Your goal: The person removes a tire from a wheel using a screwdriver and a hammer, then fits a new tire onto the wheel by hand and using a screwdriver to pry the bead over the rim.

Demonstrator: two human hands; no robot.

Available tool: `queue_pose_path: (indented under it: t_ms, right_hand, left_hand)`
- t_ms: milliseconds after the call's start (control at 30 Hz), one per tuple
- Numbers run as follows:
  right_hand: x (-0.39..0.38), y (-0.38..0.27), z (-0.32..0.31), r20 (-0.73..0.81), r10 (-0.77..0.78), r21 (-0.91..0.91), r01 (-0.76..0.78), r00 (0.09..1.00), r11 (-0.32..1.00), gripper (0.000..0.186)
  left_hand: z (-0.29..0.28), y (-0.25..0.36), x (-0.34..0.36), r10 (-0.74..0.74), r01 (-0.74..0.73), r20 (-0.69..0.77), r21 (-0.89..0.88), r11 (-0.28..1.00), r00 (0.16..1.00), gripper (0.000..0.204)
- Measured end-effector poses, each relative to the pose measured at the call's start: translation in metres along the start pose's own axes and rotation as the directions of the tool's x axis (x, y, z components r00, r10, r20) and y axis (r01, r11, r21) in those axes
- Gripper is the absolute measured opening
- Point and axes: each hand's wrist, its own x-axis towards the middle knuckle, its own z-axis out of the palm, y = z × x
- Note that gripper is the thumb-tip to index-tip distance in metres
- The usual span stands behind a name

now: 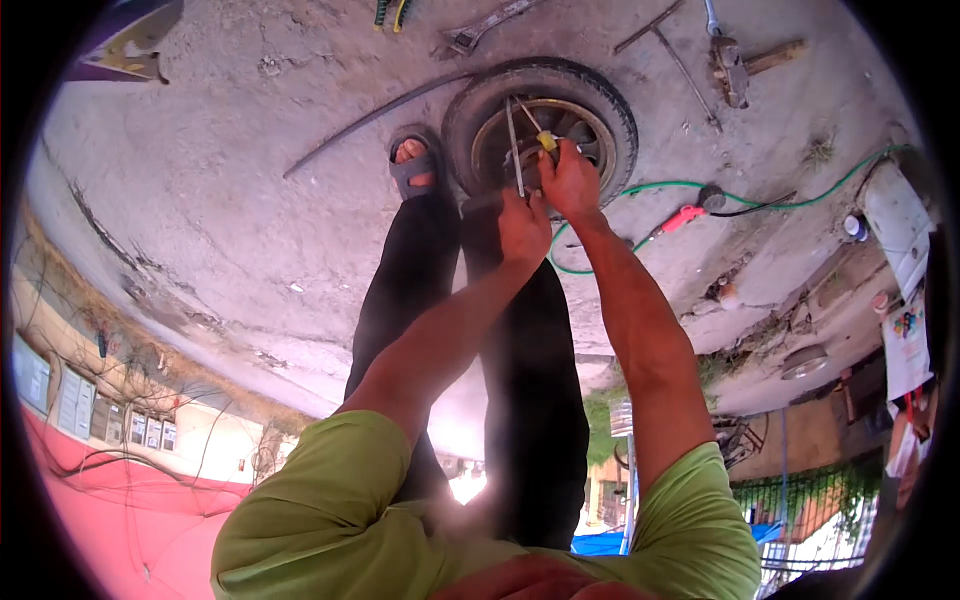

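A black tire [468, 105] on a bronze-coloured rim [585, 130] lies flat on the concrete by my foot in a grey sandal [408, 175]. My left hand [525, 225] is closed on a long silver metal bar [513, 150] whose tip reaches the inner edge of the tire. My right hand [570, 185] grips a screwdriver with a yellow handle [547, 141], its shaft angled up to the same part of the rim, close to the bar's tip. My other foot is hidden behind my dark-trousered leg and hands.
Around lie a long rod [370, 117], an adjustable wrench [465, 38], pliers [390, 12], a T-shaped tool [685, 75], a hammer [732, 70], and a green hose [800, 203] with a red air gun [685, 218]. A white board [895, 225] stands far right.
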Motion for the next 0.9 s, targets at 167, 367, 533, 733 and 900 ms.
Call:
queue_pose_path:
  t_ms: [167, 367, 533, 733, 900]
  right_hand:
    - [-0.001, 0.01, 0.022, -0.088, -0.022, -0.011, 0.021, 0.996, 1.0, 0.033]
    - [-0.018, -0.001, 0.011, -0.021, 0.017, -0.071, -0.019, 1.0, 0.997, 0.031]
    - [-0.016, -0.022, -0.005, 0.018, 0.091, -0.037, -0.09, 0.996, 0.995, 0.033]
    - [-0.021, -0.063, -0.035, 0.147, 0.282, -0.044, -0.279, 0.948, 0.959, 0.04]
    - [-0.078, -0.063, -0.077, 0.14, 0.255, 0.262, -0.284, 0.957, 0.922, 0.042]
  left_hand:
    - [0.006, -0.031, 0.009, 0.039, -0.039, 0.011, 0.038, 0.999, 0.999, 0.026]
    - [-0.012, -0.008, 0.003, -0.046, 0.014, 0.124, 0.249, 0.968, 0.991, 0.042]
    - [-0.036, 0.01, 0.007, -0.068, -0.019, 0.201, 0.406, 0.914, 0.977, 0.042]
    - [-0.038, 0.026, 0.0, -0.048, -0.052, 0.187, 0.495, 0.867, 0.981, 0.047]
    - [-0.042, 0.01, 0.005, -0.038, -0.054, 0.182, 0.475, 0.878, 0.983, 0.053]
